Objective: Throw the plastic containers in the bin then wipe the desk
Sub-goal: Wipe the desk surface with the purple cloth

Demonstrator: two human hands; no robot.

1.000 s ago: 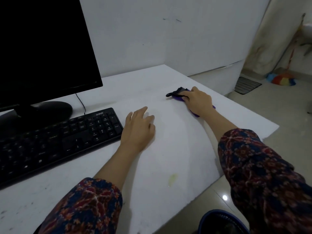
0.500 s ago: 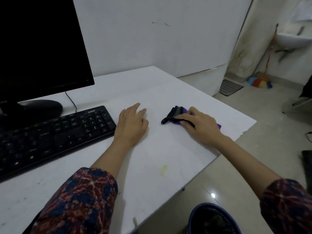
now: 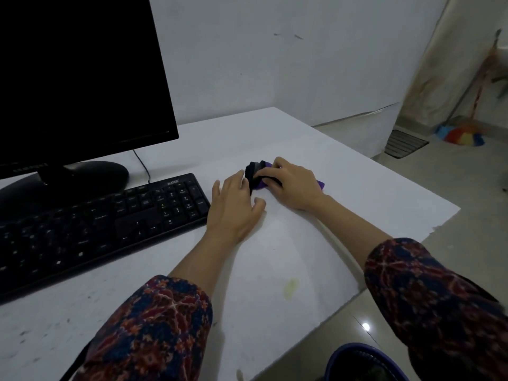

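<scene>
A bunched purple and black cloth [image 3: 257,176] lies on the white desk [image 3: 357,193], just right of the keyboard. My right hand [image 3: 292,185] lies on top of the cloth with its fingers curled over it and holds it against the desk. My left hand [image 3: 235,209] rests flat on the desk with straight fingers, its fingertips touching the cloth's left side. A yellowish stain [image 3: 290,287] marks the desk near the front edge. The rim of a dark blue bin [image 3: 354,356] shows on the floor below the desk's edge. No plastic container is in view.
A black keyboard [image 3: 90,229] and a black monitor [image 3: 77,75] on its stand fill the desk's left side. A colourful broom [image 3: 461,133] leans by the far wall, with a floor grate [image 3: 405,143] beside it.
My right hand has slid the cloth leftward across the desk until it meets my left hand's fingertips. My left hand has stayed in place by the keyboard.
</scene>
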